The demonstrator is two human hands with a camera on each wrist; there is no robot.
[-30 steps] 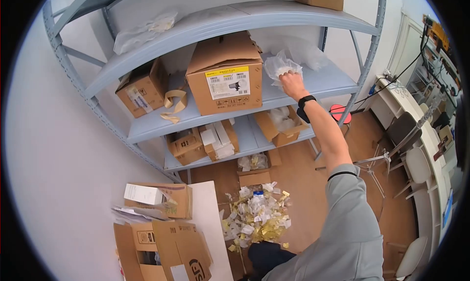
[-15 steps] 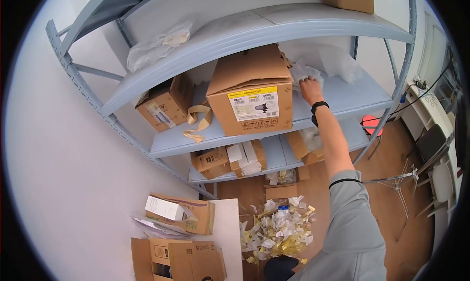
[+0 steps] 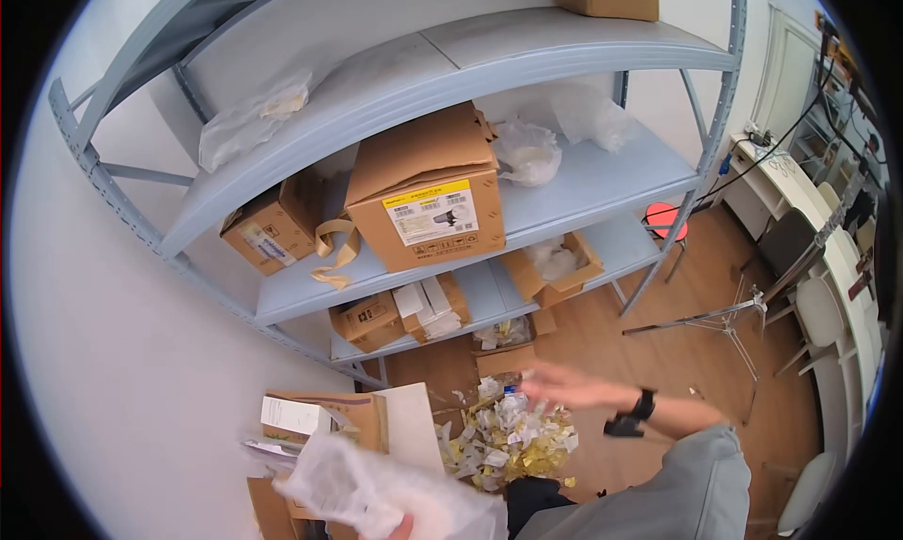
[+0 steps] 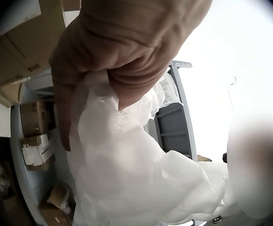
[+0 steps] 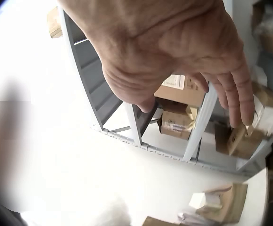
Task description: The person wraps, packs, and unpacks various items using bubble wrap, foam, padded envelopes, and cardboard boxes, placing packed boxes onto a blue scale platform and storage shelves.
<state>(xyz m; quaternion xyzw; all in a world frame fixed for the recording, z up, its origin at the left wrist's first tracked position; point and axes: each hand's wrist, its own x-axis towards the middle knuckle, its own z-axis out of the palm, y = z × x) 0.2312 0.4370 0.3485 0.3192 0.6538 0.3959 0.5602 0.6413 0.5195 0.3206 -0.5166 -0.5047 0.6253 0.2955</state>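
My left hand (image 4: 127,42) grips a cloudy white plastic bag (image 4: 117,155) between thumb and fingers. In the head view only a bit of that hand shows at the bottom edge, with the bag (image 3: 376,493) spread over the cartons there. My right hand (image 3: 569,389), blurred, hovers in front of the shelf rack over a heap of scraps (image 3: 513,441) on the floor. Its fingers (image 5: 242,94) are extended and apart, with nothing in them. On the middle shelf, a crumpled clear bag (image 3: 529,154) lies beside a large carton (image 3: 423,187).
Another clear bag (image 3: 593,117) is further right on the middle shelf (image 3: 649,173). Small open cartons (image 3: 555,267) stand on the lower shelf. At lower left, cartons (image 3: 357,418) rest on a white surface (image 3: 414,427). A tripod (image 3: 724,314) and red stool (image 3: 666,222) stand right.
My right hand has let go of the crumpled bag on the middle shelf and drawn back and down. My left hand with the white bag has come into the head view from below.
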